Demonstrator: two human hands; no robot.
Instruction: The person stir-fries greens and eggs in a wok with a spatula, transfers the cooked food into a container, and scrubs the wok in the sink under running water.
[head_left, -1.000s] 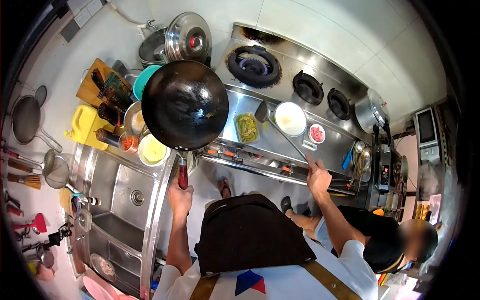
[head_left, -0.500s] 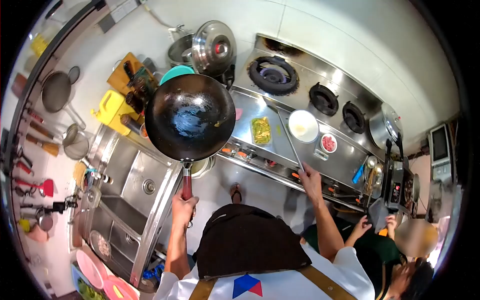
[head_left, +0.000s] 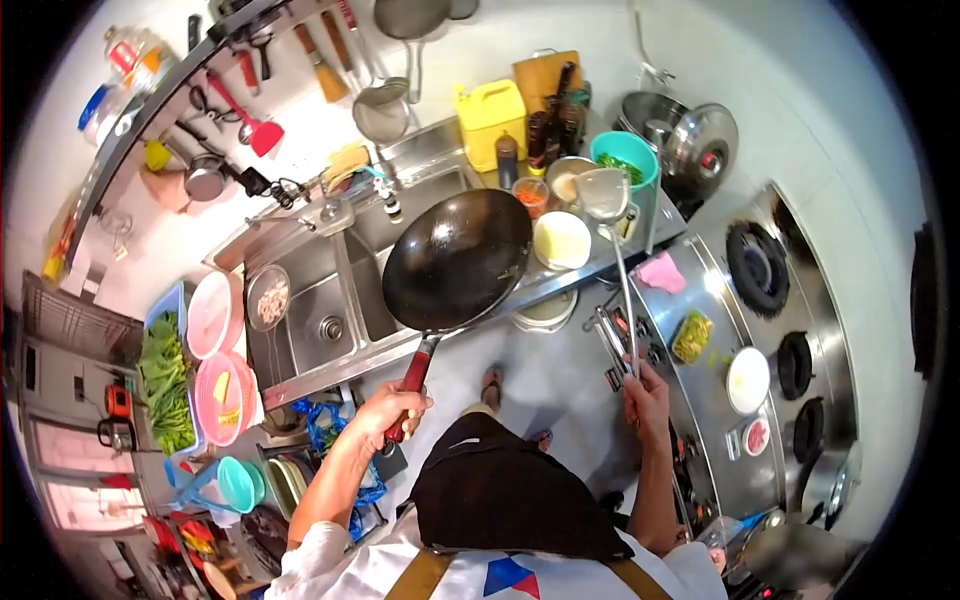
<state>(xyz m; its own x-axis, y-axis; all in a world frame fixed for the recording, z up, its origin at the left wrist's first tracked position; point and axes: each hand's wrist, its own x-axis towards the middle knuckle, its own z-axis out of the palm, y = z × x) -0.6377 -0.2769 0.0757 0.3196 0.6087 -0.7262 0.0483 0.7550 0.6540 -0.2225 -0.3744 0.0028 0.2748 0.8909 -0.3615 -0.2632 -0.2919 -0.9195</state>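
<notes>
My left hand [head_left: 392, 412] is closed round the red handle of a black wok [head_left: 458, 262]. The wok hangs tilted over the right part of the double sink [head_left: 375, 345], and a few small bits cling to its inner surface. My right hand [head_left: 648, 398] grips the long handle of a metal ladle [head_left: 604, 192]. The ladle's bowl is raised beside a teal container [head_left: 640, 160] holding something green. Close to the wok and ladle stand a white bowl with pale yellow contents [head_left: 562, 241] and a small tub of orange pieces [head_left: 531, 196].
At the right is the stove with black burners [head_left: 757, 268]. Its front shelf holds a tray of green food [head_left: 692, 336], a white bowl [head_left: 748, 380] and a pink cloth [head_left: 661, 273]. A yellow jug [head_left: 490, 122] stands behind the sink. Another person's head [head_left: 795, 555] shows bottom right.
The view has turned left toward the sink. The wok has moved from beside the stove to over the sink. The ladle has swung from the stove shelf to the containers by the sink.
</notes>
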